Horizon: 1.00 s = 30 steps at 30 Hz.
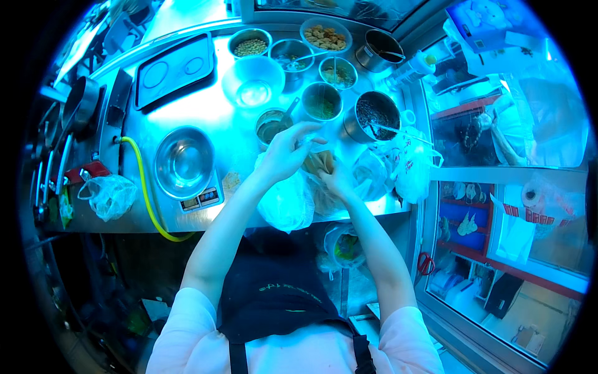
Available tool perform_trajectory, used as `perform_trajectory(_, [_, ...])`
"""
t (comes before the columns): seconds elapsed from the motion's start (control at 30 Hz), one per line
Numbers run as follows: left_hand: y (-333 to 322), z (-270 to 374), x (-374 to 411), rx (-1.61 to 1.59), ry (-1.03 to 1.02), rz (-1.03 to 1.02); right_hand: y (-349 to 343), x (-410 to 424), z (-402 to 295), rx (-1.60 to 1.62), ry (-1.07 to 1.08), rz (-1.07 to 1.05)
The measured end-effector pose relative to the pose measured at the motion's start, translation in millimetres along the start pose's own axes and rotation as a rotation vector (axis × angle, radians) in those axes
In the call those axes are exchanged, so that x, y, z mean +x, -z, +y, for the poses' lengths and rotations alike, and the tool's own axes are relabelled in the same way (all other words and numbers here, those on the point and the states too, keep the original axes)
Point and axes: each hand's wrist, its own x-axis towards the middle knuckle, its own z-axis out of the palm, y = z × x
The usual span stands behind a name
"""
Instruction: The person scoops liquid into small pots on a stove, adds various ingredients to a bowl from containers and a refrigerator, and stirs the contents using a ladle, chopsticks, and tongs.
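Observation:
My left hand (pixel 292 152) is raised with its fingers apart over a white plastic bag (pixel 286 205); whether it touches the thin plastic beside it cannot be told. Close on its right, my right hand (pixel 337 178) grips a brownish bag (pixel 320 162), whose contents are hidden. Just beyond the hands are a metal pot with a ladle (pixel 271 126), a pot of green food (pixel 322 101) and a pot of dark sauce (pixel 375 114) with a long-handled spoon. More clear plastic bags (pixel 372 173) lie right of my right hand.
A steel bowl (pixel 184 161) rests on a digital kitchen scale (pixel 205 201) at left, beside a yellow hose (pixel 145 189). A black-rimmed tray (pixel 175 70), a large translucent bowl (pixel 253 82) and several food pots stand farther back. A glass partition (pixel 509 121) borders the right side.

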Motion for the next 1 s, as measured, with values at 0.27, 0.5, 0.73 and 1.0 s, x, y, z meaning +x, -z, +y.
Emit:
perform_trajectory(0.27, [-4,0,6,0.157,-0.018,0.031,8,-7,14,-0.161,0.291,0.161])
perform_trajectory(0.5, [-7,4,13,0.188,0.001,-0.003,6,6,39,0.526,0.256,0.149])
perform_trajectory(0.73, [-6,-11,15,0.187,-0.060,0.030,34,-31,-13,0.316,0.228,0.182])
perform_trajectory(1.0, [-9,-4,16,0.195,-0.078,0.080,80,-44,-53,0.393,0.195,0.482])
